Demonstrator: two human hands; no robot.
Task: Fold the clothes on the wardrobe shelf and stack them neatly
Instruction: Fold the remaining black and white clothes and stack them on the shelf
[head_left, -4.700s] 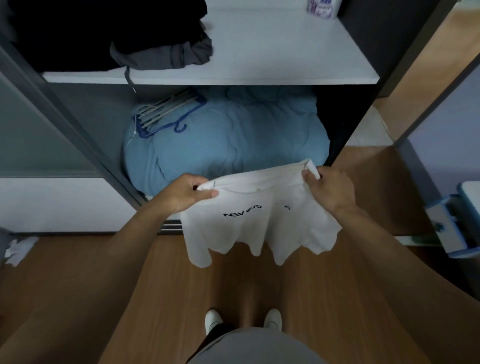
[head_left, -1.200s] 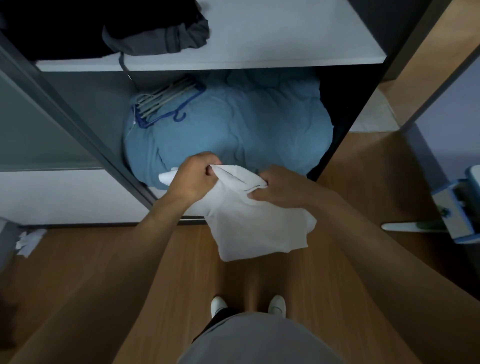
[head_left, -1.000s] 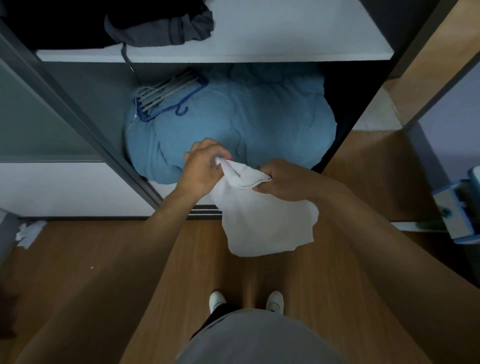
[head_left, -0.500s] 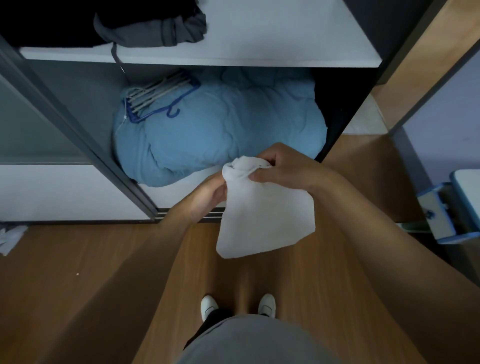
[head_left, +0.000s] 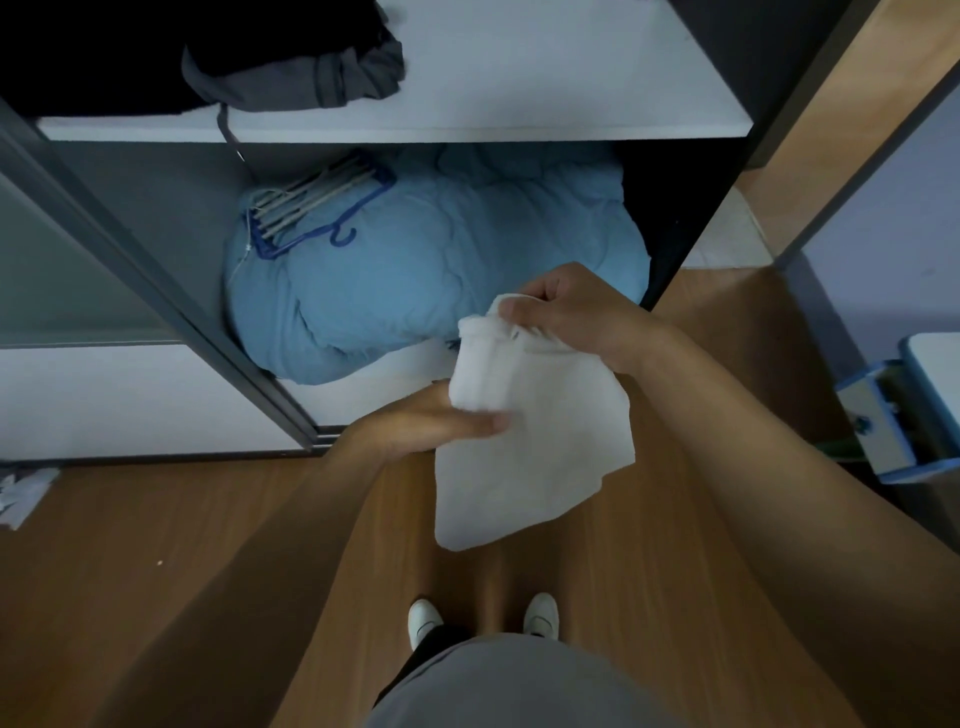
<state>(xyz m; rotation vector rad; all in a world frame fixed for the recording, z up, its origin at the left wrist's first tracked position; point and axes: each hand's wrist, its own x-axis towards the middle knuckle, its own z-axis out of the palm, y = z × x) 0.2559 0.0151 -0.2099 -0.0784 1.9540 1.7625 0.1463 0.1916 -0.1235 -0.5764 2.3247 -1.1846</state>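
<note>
white garment (head_left: 530, 447): part-folded, held in air below and in front of wardrobe shelf (head_left: 519, 78) | right hand (head_left: 576, 317) pinches top fold; left hand (head_left: 431, 421) pinches side edge | likely light, limp: support under fold

Bare forearms (head_left: 270, 540), a grey top (head_left: 519, 686), dark trousers (head_left: 427, 648), white shoes (head_left: 424, 617)

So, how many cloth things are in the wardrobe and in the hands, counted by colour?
White garment: 1
Blue quilt: 1
Grey garment: 1
Black heap: 1 (the pieces inside it cannot be told apart)
Total: 4
</note>
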